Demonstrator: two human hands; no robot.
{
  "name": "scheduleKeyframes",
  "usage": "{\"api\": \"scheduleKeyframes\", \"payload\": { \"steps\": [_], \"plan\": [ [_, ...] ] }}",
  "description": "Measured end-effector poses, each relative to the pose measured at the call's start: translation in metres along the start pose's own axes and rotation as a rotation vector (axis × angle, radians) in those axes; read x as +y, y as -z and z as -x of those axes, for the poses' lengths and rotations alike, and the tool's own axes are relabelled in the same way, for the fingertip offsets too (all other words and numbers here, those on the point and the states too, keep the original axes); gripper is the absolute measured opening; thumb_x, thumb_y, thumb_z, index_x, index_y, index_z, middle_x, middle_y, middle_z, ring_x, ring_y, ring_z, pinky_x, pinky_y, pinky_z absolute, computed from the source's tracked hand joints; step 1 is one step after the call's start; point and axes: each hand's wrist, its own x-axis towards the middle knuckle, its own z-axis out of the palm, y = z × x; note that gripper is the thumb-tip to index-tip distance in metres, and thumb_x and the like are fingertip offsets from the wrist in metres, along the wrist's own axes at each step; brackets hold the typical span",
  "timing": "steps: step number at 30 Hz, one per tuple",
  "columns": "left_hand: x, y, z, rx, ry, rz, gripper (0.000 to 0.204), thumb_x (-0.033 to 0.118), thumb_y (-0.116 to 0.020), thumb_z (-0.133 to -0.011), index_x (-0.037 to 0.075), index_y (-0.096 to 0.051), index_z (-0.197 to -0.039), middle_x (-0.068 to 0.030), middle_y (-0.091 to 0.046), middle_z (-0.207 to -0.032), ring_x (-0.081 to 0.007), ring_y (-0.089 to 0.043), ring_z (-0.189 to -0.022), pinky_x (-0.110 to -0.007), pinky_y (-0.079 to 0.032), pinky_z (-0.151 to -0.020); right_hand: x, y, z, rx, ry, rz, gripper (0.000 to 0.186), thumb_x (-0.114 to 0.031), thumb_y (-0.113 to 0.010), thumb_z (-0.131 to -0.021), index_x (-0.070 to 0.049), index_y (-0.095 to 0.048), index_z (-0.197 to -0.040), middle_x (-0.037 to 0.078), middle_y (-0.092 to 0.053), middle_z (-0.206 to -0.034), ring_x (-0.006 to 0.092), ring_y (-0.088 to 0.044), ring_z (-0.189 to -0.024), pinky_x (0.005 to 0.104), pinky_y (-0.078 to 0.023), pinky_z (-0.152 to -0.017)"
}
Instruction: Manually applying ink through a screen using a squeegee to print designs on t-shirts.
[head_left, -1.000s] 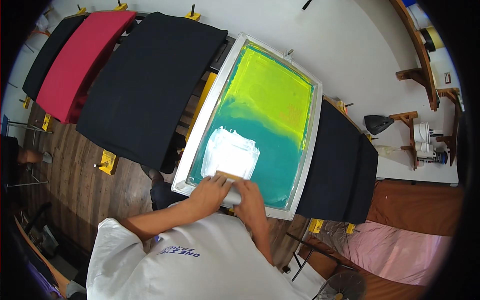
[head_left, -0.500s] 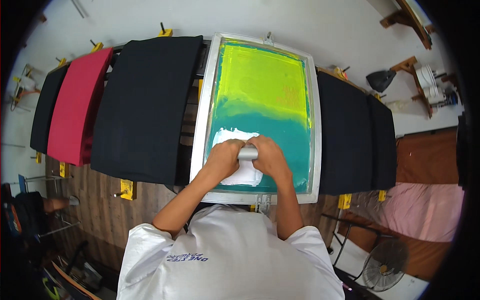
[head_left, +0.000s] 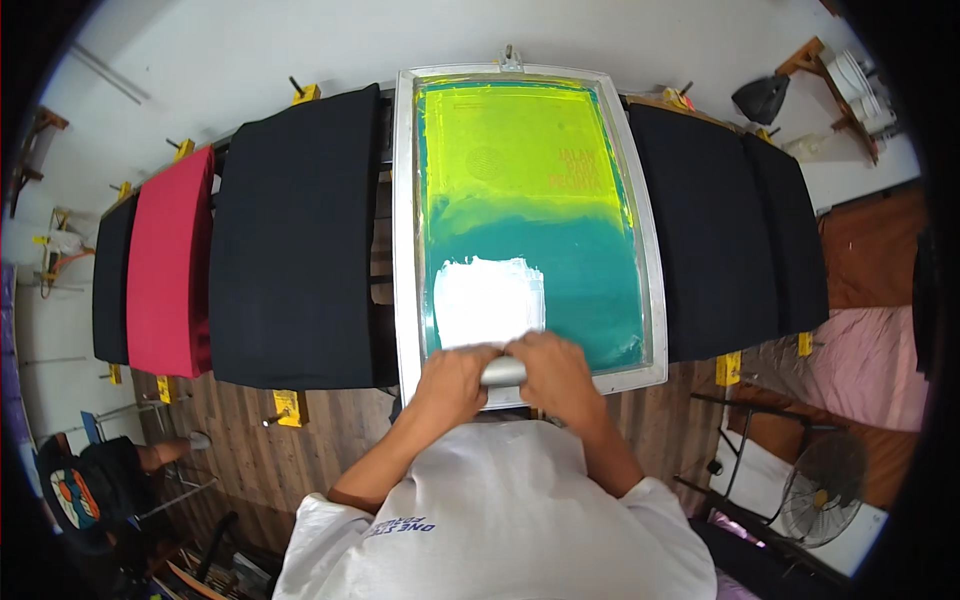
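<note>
So the left hand (head_left: 458, 383) and right hand (head_left: 562, 378) are both on a silver-handled squeegee (head_left: 503, 373), fingers curled closed around it from either side, a bit of handle showing in the middle. It's down at the near end of a metal-framed screen (head_left: 406, 230), right by a thick patch of white ink (head_left: 490, 300). 2 black panels (head_left: 700, 235) sit to the right, and a red panel (head_left: 170, 265) is off left.

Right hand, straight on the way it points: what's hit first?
Beyond the grey squeegee it grips, the right hand would likely meet the white ink first; its height above that is hard to judge.
</note>
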Motion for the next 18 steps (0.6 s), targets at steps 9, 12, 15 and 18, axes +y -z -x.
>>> {"api": "scheduleKeyframes", "payload": {
  "steps": [9, 12, 15, 18],
  "plan": [
    [-0.028, 0.004, -0.061, 0.204, -0.023, -0.027, 0.047, -0.009, -0.062, -0.068, 0.003, -0.067, -0.113, -0.0236, -0.068, -0.103, -0.0421, -0.066, -0.094, -0.046, -0.053, -0.084, 0.026, 0.009, -0.071, 0.187, 0.055, 0.032, 0.029, 0.006, -0.064, -0.066, -0.002, -0.066, -0.094, 0.017, -0.064, -0.095, 0.0380, -0.061, -0.095, 0.0452, -0.052, -0.079],
    [-0.025, -0.013, -0.037, 0.243, -0.167, -0.048, 0.053, -0.014, -0.061, -0.060, -0.005, -0.063, -0.112, -0.0243, -0.064, -0.115, -0.0423, -0.064, -0.100, -0.045, -0.053, -0.087, 0.023, -0.018, -0.041, 0.253, 0.038, -0.005, 0.033, 0.005, -0.065, -0.066, -0.001, -0.064, -0.098, 0.016, -0.060, -0.101, 0.0364, -0.057, -0.100, 0.0447, -0.052, -0.080],
    [-0.013, -0.028, 0.002, 0.177, -0.173, -0.115, 0.061, -0.012, -0.066, -0.057, -0.004, -0.062, -0.118, -0.0288, -0.062, -0.122, -0.0413, -0.063, -0.108, -0.045, -0.053, -0.093, 0.014, -0.031, 0.000, 0.266, 0.089, -0.049, 0.033, 0.005, -0.064, -0.068, 0.000, -0.065, -0.101, 0.016, -0.060, -0.102, 0.0338, -0.058, -0.101, 0.0429, -0.052, -0.080],
    [0.000, -0.025, 0.019, 0.050, -0.075, -0.062, 0.060, -0.009, -0.069, -0.060, -0.002, -0.063, -0.120, -0.0251, -0.064, -0.122, -0.0416, -0.064, -0.105, -0.044, -0.053, -0.091, 0.003, -0.025, 0.019, 0.126, 0.026, -0.026, 0.032, 0.003, -0.066, -0.070, -0.001, -0.068, -0.102, 0.016, -0.063, -0.101, 0.0324, -0.060, -0.103, 0.0424, -0.052, -0.081]
  ]
}}
